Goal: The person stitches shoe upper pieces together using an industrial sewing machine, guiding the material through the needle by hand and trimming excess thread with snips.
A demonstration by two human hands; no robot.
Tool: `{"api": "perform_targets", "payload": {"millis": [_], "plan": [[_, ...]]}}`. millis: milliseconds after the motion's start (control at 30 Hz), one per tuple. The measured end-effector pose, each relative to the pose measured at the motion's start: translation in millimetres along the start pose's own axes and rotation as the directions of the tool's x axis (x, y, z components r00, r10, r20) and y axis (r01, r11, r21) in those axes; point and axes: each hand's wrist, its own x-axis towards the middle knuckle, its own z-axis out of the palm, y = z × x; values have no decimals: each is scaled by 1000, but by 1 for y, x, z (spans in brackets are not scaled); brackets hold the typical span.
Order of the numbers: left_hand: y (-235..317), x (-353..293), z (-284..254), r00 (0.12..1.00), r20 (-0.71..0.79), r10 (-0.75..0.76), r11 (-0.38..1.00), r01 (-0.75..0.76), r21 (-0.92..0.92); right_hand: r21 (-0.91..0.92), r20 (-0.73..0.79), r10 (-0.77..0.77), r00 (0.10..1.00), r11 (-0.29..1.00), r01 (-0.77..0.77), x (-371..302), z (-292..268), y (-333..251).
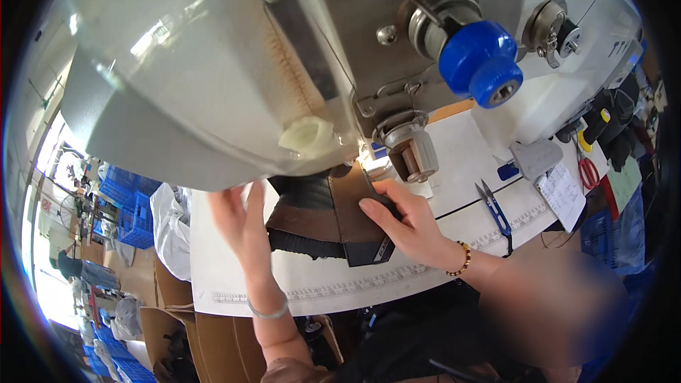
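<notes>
Under the head of a sewing machine lies a brown-and-black stitched piece that looks like leather, with a ribbed black edge and a dark tab at its near corner. My right hand pinches its right side, thumb on top and fingers at the far edge. To the left of the piece is my left hand, its slightly blurred fingers stretched out and apart. The machine's pale cover partly hides the left fingertips. A lit spot shows near the needle area, where the far end of the piece is hidden.
Blue thread snips lie to the right on the white table, which has a printed ruler strip. Farther right are a paper notepad, red-handled scissors and thread spools. White plastic bags, cardboard boxes and blue crates stand left.
</notes>
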Motion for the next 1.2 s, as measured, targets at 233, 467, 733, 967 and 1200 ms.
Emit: {"api": "perform_targets", "payload": {"millis": [233, 467, 733, 967, 1200], "plan": [[39, -24, 11, 668, 700, 255, 593, -680, 432, -45, -18, -251, 968, 967, 250, 1, 14, 7], [32, -32, 18, 685, 684, 251, 520, -692, 501, 236, 24, -27, 999, 971, 21, 1, 10, 4], [18, -25, 7, 674, 703, 229, 643, -647, 411, 152, 9, -13, 1000, 988, 12, 0, 14, -3], [37, -40, -1, 552, 833, 42, 699, -612, 370, 641, 152, 330, 932, 685, -347, -5, -1, -7], [14, -60, 14, 645, 633, 427, 525, -747, 407, 401, 237, 230, 944, 862, -311, -8, -11, -23]]}}
